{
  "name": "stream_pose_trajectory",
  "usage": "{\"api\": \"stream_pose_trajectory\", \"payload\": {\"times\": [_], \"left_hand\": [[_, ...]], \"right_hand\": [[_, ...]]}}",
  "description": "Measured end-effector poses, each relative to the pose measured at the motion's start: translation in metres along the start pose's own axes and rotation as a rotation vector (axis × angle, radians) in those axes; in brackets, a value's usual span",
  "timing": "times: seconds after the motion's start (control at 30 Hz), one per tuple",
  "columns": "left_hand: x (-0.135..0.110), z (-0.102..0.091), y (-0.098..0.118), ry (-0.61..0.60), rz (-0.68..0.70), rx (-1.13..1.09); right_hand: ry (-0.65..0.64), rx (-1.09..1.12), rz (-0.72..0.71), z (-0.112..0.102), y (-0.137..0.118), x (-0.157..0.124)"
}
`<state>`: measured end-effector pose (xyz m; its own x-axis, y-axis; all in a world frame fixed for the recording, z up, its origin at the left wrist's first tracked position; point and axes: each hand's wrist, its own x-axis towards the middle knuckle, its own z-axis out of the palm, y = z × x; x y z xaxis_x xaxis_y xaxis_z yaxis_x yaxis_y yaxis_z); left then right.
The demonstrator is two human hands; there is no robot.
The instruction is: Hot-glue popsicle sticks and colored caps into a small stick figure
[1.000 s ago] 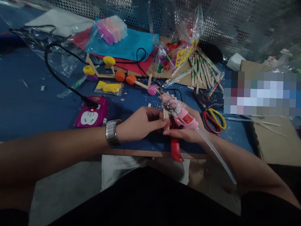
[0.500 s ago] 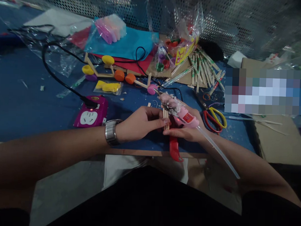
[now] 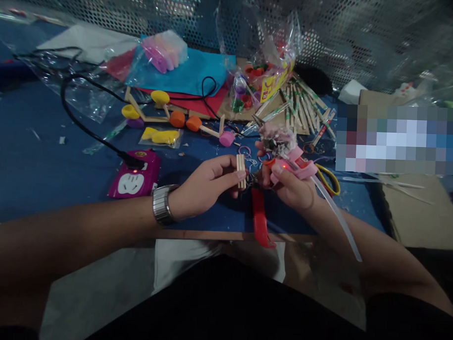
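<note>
My left hand (image 3: pixel 205 185), a metal watch on its wrist, pinches a small bundle of short wooden sticks (image 3: pixel 241 171) upright between thumb and fingers. My right hand (image 3: pixel 291 187) is wrapped round a pink hot glue gun (image 3: pixel 290 155) with a red light on and a clear glue stick (image 3: pixel 338 218) trailing from its back. The gun's crusted nozzle points up and left, a little apart from the sticks. A red-handled tool (image 3: pixel 259 220) lies on the blue table (image 3: pixel 33 168) just below both hands.
A magenta power strip (image 3: pixel 134 175) with a black cable sits left of my hands. Behind lie a stick frame with coloured clay balls (image 3: pixel 165 113), yellow-and-red scissors (image 3: pixel 328 176), loose wooden sticks (image 3: pixel 306 106), plastic bags, coloured paper and cardboard (image 3: pixel 414 211) at right.
My right hand has lifted the glue gun away from the sticks, up and to the right. My left hand still holds the sticks, shifted slightly left.
</note>
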<state>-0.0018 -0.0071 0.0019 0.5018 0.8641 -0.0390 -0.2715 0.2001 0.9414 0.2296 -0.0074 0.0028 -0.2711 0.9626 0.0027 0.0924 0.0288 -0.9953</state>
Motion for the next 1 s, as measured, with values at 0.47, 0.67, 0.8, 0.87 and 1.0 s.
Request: {"api": "stream_pose_trajectory", "payload": {"times": [0.47, 0.67, 0.8, 0.87, 1.0], "left_hand": [[-0.004, 0.000, 0.004, -0.096, 0.012, 0.288], [-0.005, -0.001, -0.001, -0.095, 0.031, 0.400], [-0.002, -0.008, -0.007, 0.094, 0.156, 0.385], [0.001, -0.012, -0.010, 0.245, 0.280, 0.430], [0.006, -0.020, -0.013, 0.355, 0.362, 0.556]], "right_hand": [[-0.064, 0.052, -0.010, -0.001, 0.006, 0.004], [-0.037, -0.076, -0.063, -0.001, -0.002, 0.002], [0.014, 0.100, -0.002, 0.003, 0.000, 0.004], [0.041, 0.174, 0.009, 0.005, 0.001, 0.006], [0.062, 0.206, 0.032, 0.006, 0.003, 0.007]]}}
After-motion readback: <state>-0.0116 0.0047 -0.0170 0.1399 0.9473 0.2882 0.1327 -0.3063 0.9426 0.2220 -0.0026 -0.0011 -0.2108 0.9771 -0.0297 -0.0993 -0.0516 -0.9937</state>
